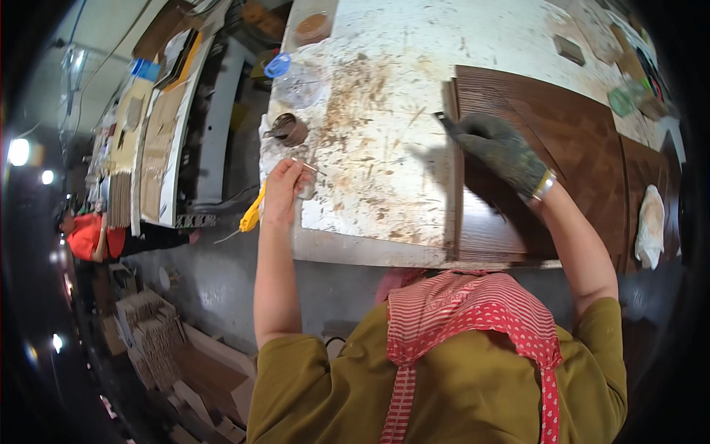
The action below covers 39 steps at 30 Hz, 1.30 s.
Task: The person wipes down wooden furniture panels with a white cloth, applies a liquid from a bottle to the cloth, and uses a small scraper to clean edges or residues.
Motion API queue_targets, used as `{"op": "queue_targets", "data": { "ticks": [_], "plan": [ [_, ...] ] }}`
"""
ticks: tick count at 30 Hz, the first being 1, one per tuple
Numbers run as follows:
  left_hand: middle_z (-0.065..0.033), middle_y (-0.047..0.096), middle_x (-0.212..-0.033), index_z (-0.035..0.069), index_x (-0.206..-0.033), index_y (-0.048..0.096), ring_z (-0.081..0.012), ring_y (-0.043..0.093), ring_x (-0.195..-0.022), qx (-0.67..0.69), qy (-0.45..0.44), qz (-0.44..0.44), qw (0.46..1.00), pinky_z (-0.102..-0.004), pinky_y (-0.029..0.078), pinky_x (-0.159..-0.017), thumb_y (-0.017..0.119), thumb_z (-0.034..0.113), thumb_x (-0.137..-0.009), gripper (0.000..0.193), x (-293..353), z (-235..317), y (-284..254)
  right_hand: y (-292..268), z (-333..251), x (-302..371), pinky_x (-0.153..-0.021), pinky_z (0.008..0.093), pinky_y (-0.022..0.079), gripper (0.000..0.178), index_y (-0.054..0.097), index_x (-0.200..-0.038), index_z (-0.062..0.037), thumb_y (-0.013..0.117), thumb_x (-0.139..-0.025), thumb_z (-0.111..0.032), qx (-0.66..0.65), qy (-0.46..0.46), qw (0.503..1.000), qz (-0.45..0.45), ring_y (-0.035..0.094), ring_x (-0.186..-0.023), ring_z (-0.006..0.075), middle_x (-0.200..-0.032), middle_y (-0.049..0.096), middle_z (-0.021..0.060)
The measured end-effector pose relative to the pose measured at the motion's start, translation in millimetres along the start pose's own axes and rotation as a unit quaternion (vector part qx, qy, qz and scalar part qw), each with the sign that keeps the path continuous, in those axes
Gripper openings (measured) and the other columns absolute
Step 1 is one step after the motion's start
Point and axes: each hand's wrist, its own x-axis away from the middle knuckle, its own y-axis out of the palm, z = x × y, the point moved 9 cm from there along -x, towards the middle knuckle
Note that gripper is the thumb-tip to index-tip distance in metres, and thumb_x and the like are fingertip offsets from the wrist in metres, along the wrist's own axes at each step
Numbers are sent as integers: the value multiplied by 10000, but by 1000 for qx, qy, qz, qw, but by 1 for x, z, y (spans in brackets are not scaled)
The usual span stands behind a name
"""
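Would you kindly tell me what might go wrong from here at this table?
The gloved right hand holds a dark tool close to the brown panel, so a slip might scratch its smooth face.

The small cup stands near the left edge of the white table, close to the bare left hand; a bump could tip it.

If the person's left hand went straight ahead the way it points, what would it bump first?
Probably the small brown-stained container just ahead of the left hand, but I can't tell how high the hand is.
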Motion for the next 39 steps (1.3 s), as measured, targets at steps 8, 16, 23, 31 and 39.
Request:
{"op": "queue_targets", "data": {
  "ticks": [8,16,23,31,39],
  "plan": [
    [-11,628,-789,57,-891,585,-63,550,-669,38,-7,92,995,-179,380,-577,587,150,-907,95,40,-34,-52,153,-6,-117,-797,411,466,326,643,-968,-39,529,-869,-329,122,-18,978,-168,609,-881,326,-928,645,173],
    [-25,640,-798,49,-923,579,-72,574,-672,2,-31,112,993,-185,398,-570,597,162,-891,119,45,-60,-68,164,2,-155,-844,388,464,409,663,-943,-24,521,-892,-405,131,16,985,-115,619,-903,315,-948,652,189],
    [-8,587,-676,47,-823,585,-48,488,-549,-132,-16,150,980,-185,369,-487,597,184,-895,155,37,-65,-88,93,-2,-116,-651,337,490,478,667,-853,-30,529,-871,-487,-31,57,994,-86,620,-608,218,-678,641,127],
    [-4,571,-675,24,-849,577,-34,475,-580,-223,92,212,947,-179,363,-519,568,187,-929,182,70,-23,-96,-189,174,-97,-611,328,509,358,690,-965,-69,556,-855,-382,136,210,937,244,628,-541,202,-678,659,104],
    [-37,623,-809,28,-962,591,-70,533,-674,-169,70,97,978,-197,416,-602,519,169,-950,158,70,-14,59,-254,147,-4,-906,356,459,429,544,-1187,-74,595,-813,-277,261,111,932,226,597,-1034,297,-1122,623,153]
  ]
}}
